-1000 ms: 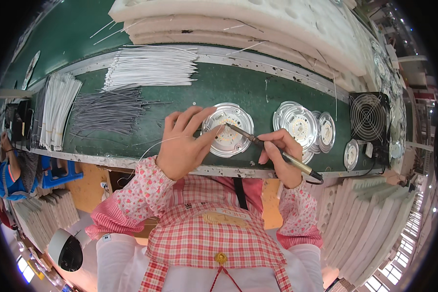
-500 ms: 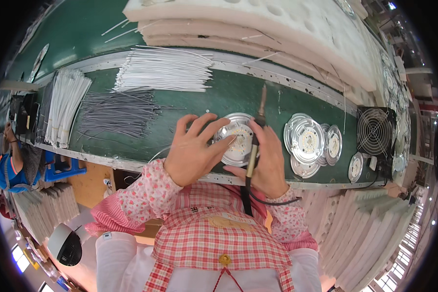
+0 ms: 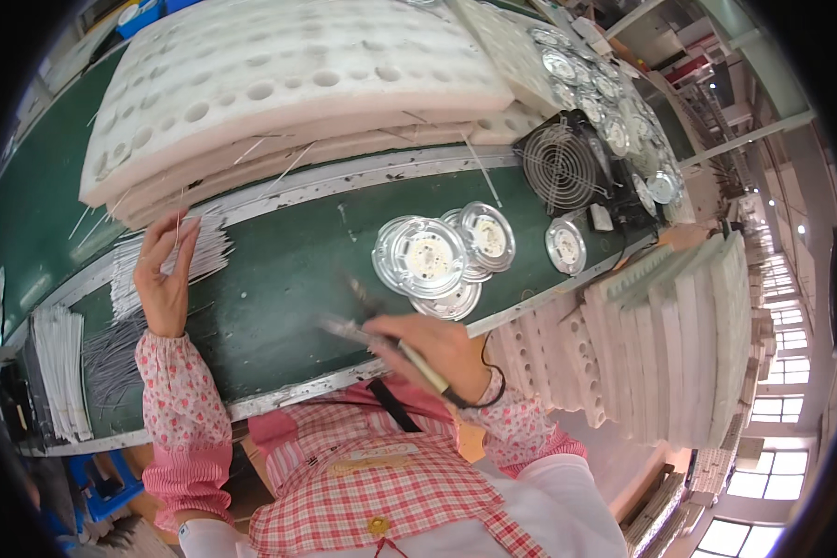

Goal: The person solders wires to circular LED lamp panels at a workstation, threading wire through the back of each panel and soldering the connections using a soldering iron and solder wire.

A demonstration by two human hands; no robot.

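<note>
My left hand (image 3: 166, 274) is raised over the left part of the bench, thumb and fingertips pinched on a thin white wire (image 3: 181, 197). Just beside it lies a bundle of white wires (image 3: 209, 249); a heap of grey wires (image 3: 121, 358) is nearer to me. Closed around the pale handle of a soldering iron (image 3: 423, 366) is my right hand (image 3: 442, 349), low over the bench's front edge. A round silver lamp plate (image 3: 344, 329), tilted nearly edge-on and blurred, is also at its fingers. Several more silver plates (image 3: 430, 258) lie stacked to the right.
A black fan (image 3: 563, 166) with a wire guard stands at the right, a single plate (image 3: 565, 246) before it. Thick white foam trays with holes (image 3: 298, 74) are piled behind the bench. More foam sheets (image 3: 660, 335) stand at the right, below the bench edge.
The view has swung to the right. My left hand has left the plate and moved to the white wires. The right hand has lifted the plate, still with the soldering iron.
</note>
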